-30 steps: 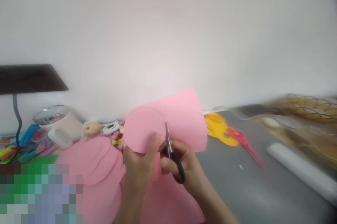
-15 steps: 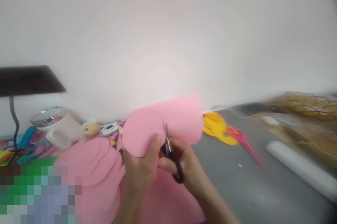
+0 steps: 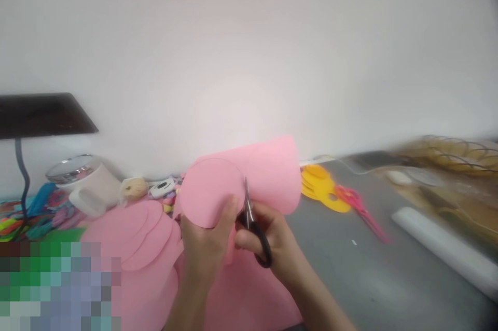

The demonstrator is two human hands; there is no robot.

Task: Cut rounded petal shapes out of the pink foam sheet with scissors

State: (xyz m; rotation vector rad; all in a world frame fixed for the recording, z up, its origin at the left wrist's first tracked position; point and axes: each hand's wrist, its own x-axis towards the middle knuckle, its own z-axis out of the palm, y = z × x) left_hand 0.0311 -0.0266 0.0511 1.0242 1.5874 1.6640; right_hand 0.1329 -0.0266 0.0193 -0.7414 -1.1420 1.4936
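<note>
My left hand [image 3: 208, 245] is closed on a round pink disc [image 3: 208, 191], with the thumb lying on its face. Behind the disc a large pink sheet [image 3: 272, 175] curls over, its material unclear, felt or paper. My right hand [image 3: 268, 232] grips black-handled scissors [image 3: 249, 211] by the loops. Their blades point up along the disc's right edge, against the sheet. Left of my hands lies a pile of pink discs [image 3: 128, 232], overlapping one another.
Yellow cut shapes [image 3: 321, 188] and pink scissors [image 3: 363, 211] lie on the grey table [image 3: 334, 269] to the right, near a white roll [image 3: 447, 253]. At the left stand a white mug-like container [image 3: 91, 191], a dark panel [image 3: 42, 115] and colourful small items. A wall rises behind.
The hands, disc and scissors keep almost the same positions. The scissor blades look slightly further along the disc's edge, and the view has shifted a little.
</note>
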